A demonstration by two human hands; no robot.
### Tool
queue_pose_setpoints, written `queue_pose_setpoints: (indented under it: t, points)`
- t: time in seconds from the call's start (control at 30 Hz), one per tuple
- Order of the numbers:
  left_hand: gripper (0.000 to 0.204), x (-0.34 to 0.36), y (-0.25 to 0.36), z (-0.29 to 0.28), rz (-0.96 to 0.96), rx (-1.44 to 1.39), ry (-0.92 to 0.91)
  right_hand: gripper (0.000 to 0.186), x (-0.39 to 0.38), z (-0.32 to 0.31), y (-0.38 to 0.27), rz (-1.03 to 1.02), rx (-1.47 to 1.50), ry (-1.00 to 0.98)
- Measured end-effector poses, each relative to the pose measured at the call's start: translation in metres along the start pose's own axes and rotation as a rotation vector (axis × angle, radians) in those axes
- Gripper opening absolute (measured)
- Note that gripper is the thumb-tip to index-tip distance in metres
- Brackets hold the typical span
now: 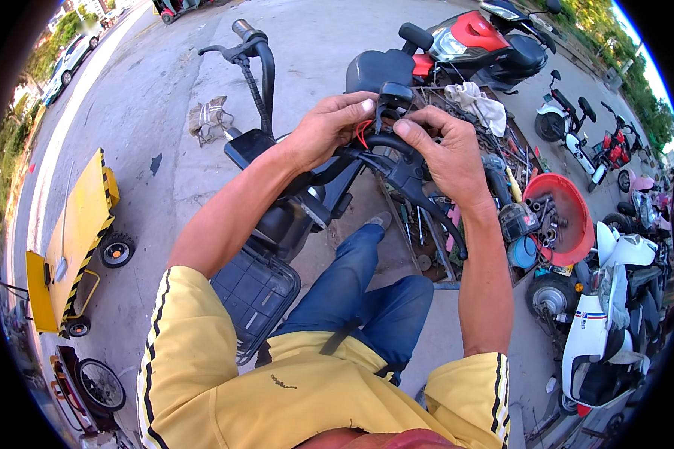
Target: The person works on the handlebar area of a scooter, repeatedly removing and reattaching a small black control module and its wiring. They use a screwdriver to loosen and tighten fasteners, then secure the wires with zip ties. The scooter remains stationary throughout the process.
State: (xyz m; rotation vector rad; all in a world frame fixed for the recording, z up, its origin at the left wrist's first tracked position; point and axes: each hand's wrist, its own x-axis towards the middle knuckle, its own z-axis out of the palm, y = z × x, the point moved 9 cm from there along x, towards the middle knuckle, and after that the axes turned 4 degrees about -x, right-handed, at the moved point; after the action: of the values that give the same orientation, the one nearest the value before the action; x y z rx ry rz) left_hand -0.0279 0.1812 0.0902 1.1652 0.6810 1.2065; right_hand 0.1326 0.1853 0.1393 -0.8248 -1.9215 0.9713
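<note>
In the head view, my left hand (pixel 335 126) is closed at the black handlebar assembly (pixel 389 159), its thumb and fingertips at a small black housing (pixel 394 95) with thin red wires (pixel 363 132) hanging just below. My right hand (pixel 443 154) has its thumb and bent index finger pressed on the lower part of that housing. Below my right hand a black brake lever (pixel 442 224) reaches down. The other grip (pixel 265 67) with its lever points up at the left, above a black basket (pixel 247 299).
A tool-filled metal crate (pixel 449 275) and red basin (pixel 577 224) are at my right. A red-black scooter (pixel 475 41) is ahead, more scooters (pixel 606 314) line the right, and a yellow trolley (pixel 79 232) stands left on concrete (pixel 165 135).
</note>
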Motion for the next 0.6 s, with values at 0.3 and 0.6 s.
queue_pose_setpoints:
  t: [0.3, 0.6]
  points:
    - [0.055, 0.0025, -0.0070, -0.0045, -0.042, 0.029, -0.007, 0.023, 0.0013, 0.0012, 0.0043, 0.028, 0.032, 0.001]
    - [0.051, 0.0030, -0.0055, -0.0051, 0.000, -0.016, -0.002, 0.020, 0.0012, 0.0005, 0.0062, 0.020, 0.044, 0.028]
